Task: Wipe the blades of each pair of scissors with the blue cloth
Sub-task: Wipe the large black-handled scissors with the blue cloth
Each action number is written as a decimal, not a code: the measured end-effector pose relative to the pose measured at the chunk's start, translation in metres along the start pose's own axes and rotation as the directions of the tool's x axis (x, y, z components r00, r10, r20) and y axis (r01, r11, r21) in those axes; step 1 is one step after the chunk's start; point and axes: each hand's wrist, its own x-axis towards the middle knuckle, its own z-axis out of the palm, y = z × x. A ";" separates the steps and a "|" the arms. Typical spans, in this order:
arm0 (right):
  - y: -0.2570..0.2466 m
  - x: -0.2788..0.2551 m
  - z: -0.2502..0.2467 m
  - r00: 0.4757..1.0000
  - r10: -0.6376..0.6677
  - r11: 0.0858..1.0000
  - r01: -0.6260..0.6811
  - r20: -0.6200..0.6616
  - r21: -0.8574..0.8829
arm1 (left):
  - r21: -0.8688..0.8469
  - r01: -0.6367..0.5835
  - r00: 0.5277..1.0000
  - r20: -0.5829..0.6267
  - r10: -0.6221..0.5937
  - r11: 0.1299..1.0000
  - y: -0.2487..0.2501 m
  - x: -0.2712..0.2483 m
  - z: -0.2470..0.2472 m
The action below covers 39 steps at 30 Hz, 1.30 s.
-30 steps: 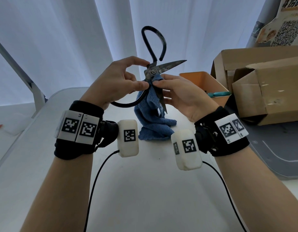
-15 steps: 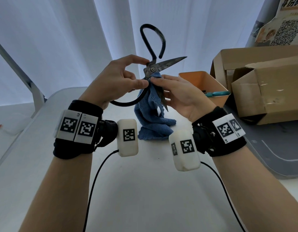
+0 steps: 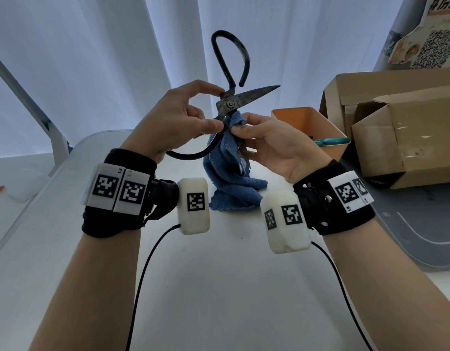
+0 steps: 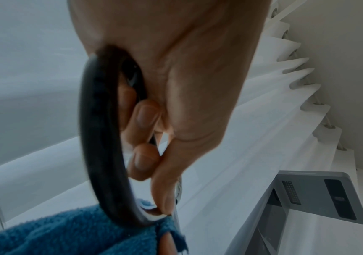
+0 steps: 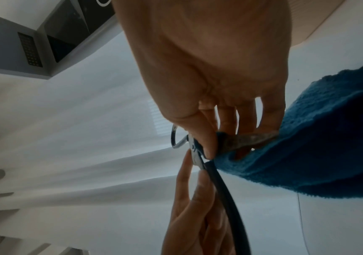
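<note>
At the centre of the head view I had the black scissors (image 3: 230, 103) held up off the table, spread wide: one blade pointed toward the right of the frame, the other down into the blue cloth (image 3: 231, 173). My left hand (image 3: 178, 125) pinched the scissors near the pivot, fingers and thumb curled around the lower handle loop. My right hand (image 3: 272, 143) was closed on the cloth, thumb and fingers pinching it around the lower blade just below the pivot; the rest of the cloth trailed down and bunched on the white table (image 3: 218, 287).

To do this stroke well, I judged I should keep the pinch flat on both faces of the blade, pull from pivot toward tip, and keep my fingertips off the cutting edge. The upper blade looked unwiped and spotted. At the right of the frame, a teal handle (image 3: 330, 141) lay across the orange bin (image 3: 304, 117), probably another pair waiting.
</note>
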 end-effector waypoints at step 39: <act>0.005 0.003 0.009 0.999 0.043 0.999 -0.042 -0.021 0.034 | -0.019 0.033 0.997 -0.070 -0.034 0.999 0.000 0.000 -0.004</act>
